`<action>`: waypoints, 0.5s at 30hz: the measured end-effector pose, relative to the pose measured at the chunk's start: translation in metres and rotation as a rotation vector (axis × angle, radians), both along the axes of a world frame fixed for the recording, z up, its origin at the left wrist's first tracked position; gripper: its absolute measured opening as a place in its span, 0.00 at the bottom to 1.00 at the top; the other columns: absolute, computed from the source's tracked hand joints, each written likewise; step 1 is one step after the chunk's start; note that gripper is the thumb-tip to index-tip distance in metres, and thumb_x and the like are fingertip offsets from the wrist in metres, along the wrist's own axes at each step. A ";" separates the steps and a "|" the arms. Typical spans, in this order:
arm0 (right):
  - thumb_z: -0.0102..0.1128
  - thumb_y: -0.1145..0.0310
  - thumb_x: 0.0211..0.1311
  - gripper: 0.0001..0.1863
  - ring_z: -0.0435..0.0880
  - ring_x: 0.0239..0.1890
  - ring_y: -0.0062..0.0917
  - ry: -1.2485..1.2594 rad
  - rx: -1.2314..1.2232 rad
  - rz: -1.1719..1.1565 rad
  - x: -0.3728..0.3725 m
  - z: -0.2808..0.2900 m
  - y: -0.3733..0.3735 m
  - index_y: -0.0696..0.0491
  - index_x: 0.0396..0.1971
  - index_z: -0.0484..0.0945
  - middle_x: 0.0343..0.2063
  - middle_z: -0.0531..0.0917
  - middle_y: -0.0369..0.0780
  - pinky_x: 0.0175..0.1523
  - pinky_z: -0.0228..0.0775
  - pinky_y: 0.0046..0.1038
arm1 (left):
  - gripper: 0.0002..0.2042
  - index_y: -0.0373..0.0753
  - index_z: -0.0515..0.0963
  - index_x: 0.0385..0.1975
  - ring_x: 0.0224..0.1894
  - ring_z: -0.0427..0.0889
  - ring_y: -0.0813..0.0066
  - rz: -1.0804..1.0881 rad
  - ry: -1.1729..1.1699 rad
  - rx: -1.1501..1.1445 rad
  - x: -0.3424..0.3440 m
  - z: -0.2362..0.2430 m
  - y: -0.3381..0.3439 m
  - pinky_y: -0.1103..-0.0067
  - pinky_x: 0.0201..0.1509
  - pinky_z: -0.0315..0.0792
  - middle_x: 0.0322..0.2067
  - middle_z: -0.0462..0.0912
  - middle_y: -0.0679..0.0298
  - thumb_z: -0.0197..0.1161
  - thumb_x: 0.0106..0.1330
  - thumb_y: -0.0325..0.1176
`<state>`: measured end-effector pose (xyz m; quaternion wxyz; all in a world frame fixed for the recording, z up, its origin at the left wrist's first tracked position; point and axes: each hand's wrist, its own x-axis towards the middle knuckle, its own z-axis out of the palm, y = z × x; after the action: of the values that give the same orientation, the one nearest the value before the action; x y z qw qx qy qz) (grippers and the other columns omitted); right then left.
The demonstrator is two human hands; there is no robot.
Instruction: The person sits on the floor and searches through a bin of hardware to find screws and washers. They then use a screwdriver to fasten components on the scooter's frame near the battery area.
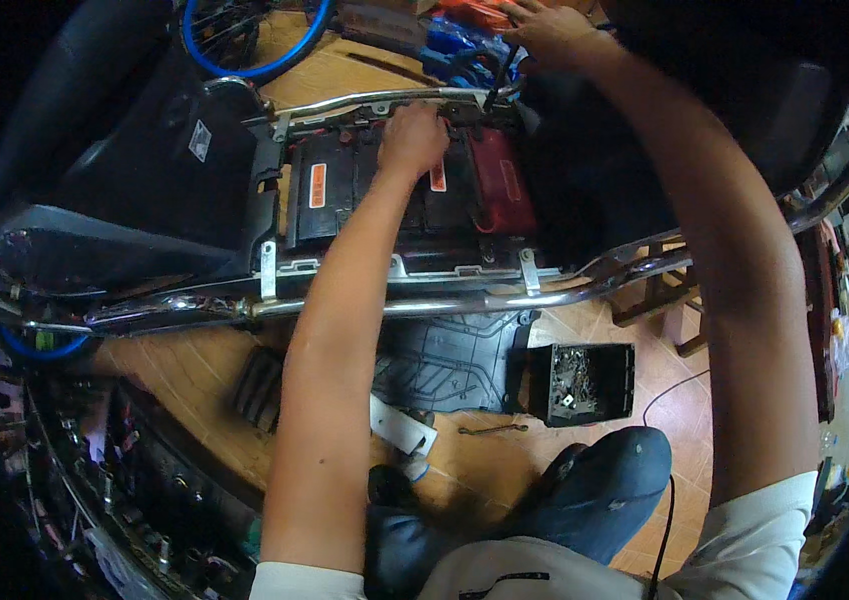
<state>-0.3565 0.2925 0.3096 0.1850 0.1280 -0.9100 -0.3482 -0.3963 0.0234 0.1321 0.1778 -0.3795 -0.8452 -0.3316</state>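
My left hand (413,135) rests curled on the black box-shaped battery with orange labels (365,190) — long axis crosswise in the chrome-railed motorcycle frame (395,305). My right hand (545,30), farther off, pinches a thin black tool (500,75) — directly beyond the battery.

The floor (505,470) was laid in orange-brown tiles with pale joints. Directly on it, below the chrome rail of the motorcycle frame, lay a flat black plastic panel (445,362) with moulded ribs. Just to its right stood an open black box (582,383) filled with small metal parts. Near the box's lower left corner a slim spanner (493,429) lay on the tiles, apart from both. A white strip-like piece (400,427) rested at the panel's lower left edge. Further left, a dark ribbed block (259,388) sat on the tiles. A thin black cable (673,385) curved across the floor at the right.
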 end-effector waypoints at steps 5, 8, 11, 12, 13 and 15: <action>0.58 0.56 0.61 0.12 0.83 0.43 0.34 0.034 -0.015 0.088 0.010 0.009 -0.001 0.47 0.32 0.85 0.41 0.86 0.40 0.37 0.73 0.38 | 0.14 0.35 0.83 0.43 0.47 0.82 0.42 -0.040 -0.001 -0.019 -0.005 -0.005 0.001 0.54 0.54 0.76 0.44 0.84 0.45 0.57 0.66 0.34; 0.57 0.60 0.59 0.13 0.85 0.28 0.42 -0.104 -0.238 -0.189 0.000 0.014 -0.012 0.51 0.26 0.85 0.23 0.84 0.42 0.36 0.78 0.41 | 0.13 0.34 0.83 0.43 0.48 0.82 0.42 -0.052 0.000 -0.033 -0.007 -0.009 0.001 0.54 0.55 0.75 0.44 0.84 0.45 0.57 0.67 0.35; 0.53 0.60 0.63 0.15 0.87 0.36 0.40 -0.122 -0.282 -0.080 -0.024 0.000 -0.029 0.52 0.28 0.86 0.29 0.85 0.45 0.42 0.79 0.42 | 0.13 0.33 0.83 0.42 0.48 0.82 0.42 -0.054 0.007 -0.025 -0.009 -0.008 0.002 0.54 0.55 0.75 0.44 0.84 0.44 0.57 0.67 0.36; 0.53 0.59 0.64 0.15 0.86 0.39 0.40 -0.026 -0.343 -0.146 -0.026 -0.006 -0.032 0.53 0.30 0.86 0.30 0.85 0.46 0.43 0.78 0.43 | 0.13 0.33 0.83 0.42 0.49 0.82 0.42 -0.050 -0.021 -0.043 -0.009 -0.008 0.002 0.54 0.55 0.75 0.43 0.84 0.44 0.57 0.67 0.36; 0.53 0.58 0.65 0.16 0.86 0.41 0.39 0.073 -0.402 -0.206 -0.029 -0.010 -0.036 0.53 0.31 0.86 0.32 0.85 0.47 0.44 0.78 0.43 | 0.13 0.33 0.83 0.41 0.49 0.82 0.42 -0.056 0.013 -0.006 -0.010 -0.006 0.001 0.54 0.56 0.74 0.43 0.84 0.44 0.57 0.67 0.36; 0.54 0.57 0.66 0.16 0.86 0.44 0.39 0.171 -0.565 -0.328 -0.024 -0.015 -0.042 0.53 0.35 0.85 0.35 0.85 0.49 0.46 0.77 0.44 | 0.14 0.33 0.83 0.41 0.49 0.82 0.42 -0.068 -0.027 -0.028 -0.009 -0.005 0.001 0.54 0.56 0.74 0.43 0.84 0.44 0.57 0.67 0.36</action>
<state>-0.3802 0.2502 0.2942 0.2302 -0.1061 -0.9603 -0.1168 -0.4054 0.0244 0.1273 0.1495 -0.4060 -0.8386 -0.3310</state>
